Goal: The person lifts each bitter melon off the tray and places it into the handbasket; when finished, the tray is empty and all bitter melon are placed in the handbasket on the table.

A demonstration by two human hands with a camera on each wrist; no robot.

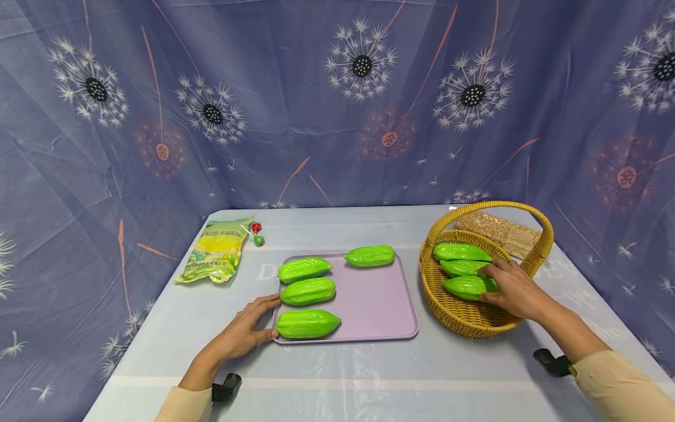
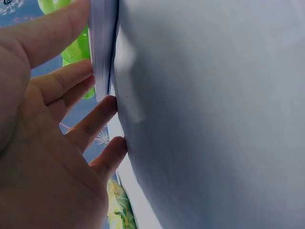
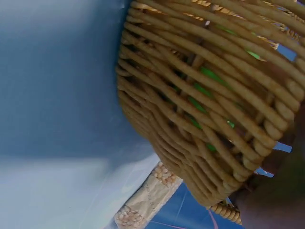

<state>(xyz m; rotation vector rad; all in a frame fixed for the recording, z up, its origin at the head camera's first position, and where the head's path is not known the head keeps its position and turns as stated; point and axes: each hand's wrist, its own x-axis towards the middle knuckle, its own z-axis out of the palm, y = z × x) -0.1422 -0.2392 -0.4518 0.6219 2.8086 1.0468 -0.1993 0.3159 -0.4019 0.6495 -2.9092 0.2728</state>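
Observation:
My left hand [image 1: 246, 327] rests at the left edge of the lilac tray [image 1: 377, 305], its fingers extended and fingertips against the rim. In the left wrist view, its fingers [image 2: 102, 119] reach the tray's side and the tabletop. Three green ridged fruits with pointed tips lie stacked along the tray's left side, the nearest one [image 1: 306, 324] by my thumb. Another green fruit [image 1: 369, 256] lies at the back right. Inside the wicker basket [image 1: 448, 313], my right hand [image 1: 514, 287] grips the end of the front green fruit [image 1: 466, 288], beside two more. The right wrist view shows mostly basket weave [image 3: 190, 95].
A yellow-green packet [image 1: 215, 251] lies at the back left, with a red lollipop [image 1: 256, 227] and a green lollipop [image 1: 259, 241] next to it. Behind the basket is a pack of beige grains [image 1: 487, 225]. The basket's tall handle [image 1: 501, 204] arches over it. A patterned curtain [image 1: 316, 117] surrounds the table.

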